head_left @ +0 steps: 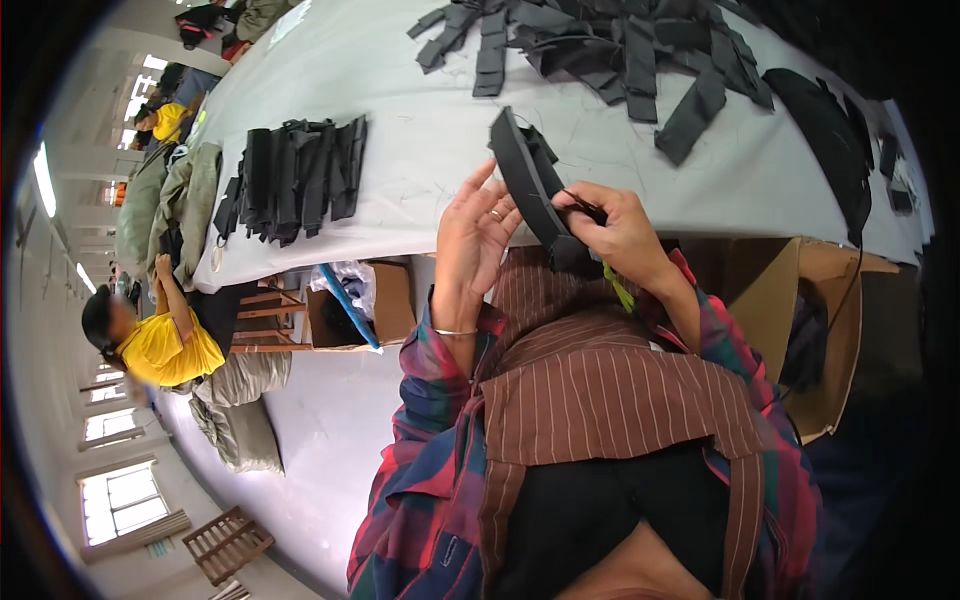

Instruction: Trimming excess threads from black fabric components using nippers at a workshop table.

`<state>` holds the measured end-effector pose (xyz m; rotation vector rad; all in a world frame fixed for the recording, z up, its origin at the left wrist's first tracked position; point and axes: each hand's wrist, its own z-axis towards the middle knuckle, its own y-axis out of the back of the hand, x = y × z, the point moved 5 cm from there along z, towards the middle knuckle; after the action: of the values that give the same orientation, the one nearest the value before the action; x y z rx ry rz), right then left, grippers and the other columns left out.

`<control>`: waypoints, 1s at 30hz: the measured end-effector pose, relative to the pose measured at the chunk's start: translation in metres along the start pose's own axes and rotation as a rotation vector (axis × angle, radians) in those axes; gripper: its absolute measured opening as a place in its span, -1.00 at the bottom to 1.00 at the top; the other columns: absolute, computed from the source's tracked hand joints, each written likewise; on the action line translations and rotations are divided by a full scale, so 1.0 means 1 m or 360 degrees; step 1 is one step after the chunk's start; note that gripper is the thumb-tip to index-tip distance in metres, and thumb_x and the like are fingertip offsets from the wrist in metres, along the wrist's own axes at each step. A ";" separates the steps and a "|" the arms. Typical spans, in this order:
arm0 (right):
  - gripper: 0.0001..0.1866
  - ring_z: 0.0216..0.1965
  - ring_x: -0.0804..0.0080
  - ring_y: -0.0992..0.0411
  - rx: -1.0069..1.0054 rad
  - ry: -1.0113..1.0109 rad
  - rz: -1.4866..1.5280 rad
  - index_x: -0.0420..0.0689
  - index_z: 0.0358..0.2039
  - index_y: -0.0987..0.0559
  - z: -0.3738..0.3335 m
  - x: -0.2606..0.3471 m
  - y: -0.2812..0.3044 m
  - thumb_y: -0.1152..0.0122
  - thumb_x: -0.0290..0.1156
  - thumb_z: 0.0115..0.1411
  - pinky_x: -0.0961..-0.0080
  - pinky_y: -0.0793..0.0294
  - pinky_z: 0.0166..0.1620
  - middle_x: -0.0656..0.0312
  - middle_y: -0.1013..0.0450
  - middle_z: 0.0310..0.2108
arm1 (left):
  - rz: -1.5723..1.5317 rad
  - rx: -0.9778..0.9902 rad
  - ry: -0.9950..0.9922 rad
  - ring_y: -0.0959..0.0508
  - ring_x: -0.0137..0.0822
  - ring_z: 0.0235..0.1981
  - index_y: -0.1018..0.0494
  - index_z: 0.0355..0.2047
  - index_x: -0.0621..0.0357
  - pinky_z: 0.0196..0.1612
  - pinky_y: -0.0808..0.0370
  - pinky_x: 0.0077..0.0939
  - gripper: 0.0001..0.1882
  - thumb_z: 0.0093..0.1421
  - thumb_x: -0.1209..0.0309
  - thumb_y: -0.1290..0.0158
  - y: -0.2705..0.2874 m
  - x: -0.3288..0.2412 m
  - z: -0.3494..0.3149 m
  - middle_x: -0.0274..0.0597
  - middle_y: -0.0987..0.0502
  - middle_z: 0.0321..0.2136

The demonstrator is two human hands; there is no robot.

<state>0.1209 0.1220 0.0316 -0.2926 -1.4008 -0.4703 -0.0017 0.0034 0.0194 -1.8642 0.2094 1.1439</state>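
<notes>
A dark grey fabric strip (527, 180), folded and slightly curved, is held up above the near edge of the table. My left hand (478, 225) has its palm turned up, with thumb and fingertips against the strip's left side. On the other side my right hand (615, 230) is closed, its thumb and forefinger pinching a thin black item (588, 207) beside the strip. Most of that item is hidden in the fist, so its kind cannot be told. A bright green cord (619, 288) hangs below this hand.
Stacked dark strips (300, 180) lie left on the pale-covered table (400, 120); a loose pile (610, 50) is at the far side. A curved black piece (825, 150) lies right. Cardboard boxes (770, 300) stand below. A person in yellow (175, 345) works at left.
</notes>
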 end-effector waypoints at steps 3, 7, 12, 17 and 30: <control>-0.83 -0.46 0.64 -0.41 -0.0087 0.0004 -0.0056 -0.30 -0.33 -0.54 -0.001 -0.005 0.001 -0.01 -0.58 0.07 0.65 -0.40 -0.34 0.18 -0.52 -0.51 | -0.0213 -0.0029 0.0102 -0.45 -0.22 -0.06 -0.28 0.02 0.32 0.02 -0.42 -0.32 -0.62 0.26 0.36 0.06 0.011 0.016 0.007 -0.01 -0.44 -0.10; -0.82 -0.46 0.61 -0.43 -0.0181 -0.0022 -0.0084 -0.29 -0.33 -0.55 -0.003 -0.016 0.007 -0.01 -0.59 0.06 0.65 -0.41 -0.34 0.17 -0.54 -0.50 | -0.0264 -0.0049 0.0214 -0.47 -0.29 -0.11 -0.31 -0.03 0.29 -0.04 -0.43 -0.36 -0.61 0.25 0.27 0.03 0.003 0.027 0.004 -0.09 -0.48 -0.15; -0.83 -0.37 0.72 -0.35 -0.0067 -0.0155 0.0081 -0.28 -0.32 -0.57 -0.007 -0.018 0.006 -0.02 -0.62 0.10 0.74 -0.36 -0.27 0.35 -0.47 -0.46 | -0.0009 -0.0038 0.0233 -0.53 -0.30 -0.26 -0.34 -0.07 0.25 -0.10 -0.47 -0.39 -0.66 0.24 0.28 0.00 -0.010 0.025 0.007 -0.13 -0.51 -0.23; -0.86 -0.37 0.70 -0.36 0.0139 -0.0098 0.0195 -0.29 -0.32 -0.57 -0.006 -0.014 0.003 -0.10 -0.56 0.13 0.72 -0.36 -0.25 0.34 -0.48 -0.46 | 0.0189 -0.0241 0.0132 -0.50 -0.41 -0.39 -0.40 -0.20 0.20 -0.24 -0.49 -0.46 -0.77 0.16 0.39 -0.10 -0.002 0.020 0.008 -0.27 -0.48 -0.40; -0.88 -0.41 0.73 -0.26 -0.0209 -0.0092 0.0403 -0.21 -0.39 -0.55 -0.003 -0.030 0.018 -0.16 -0.42 0.19 0.74 -0.24 -0.34 0.40 -0.38 -0.47 | 0.0279 -0.0157 -0.0062 -0.45 -0.39 -0.36 -0.40 -0.28 0.19 -0.12 -0.38 -0.46 -0.85 0.14 0.44 -0.07 -0.003 0.011 -0.005 -0.05 -0.55 -0.30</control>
<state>0.1294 0.1402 0.0029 -0.5869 -1.3683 -0.3469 0.0094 0.0045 0.0130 -1.9381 0.3039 1.3296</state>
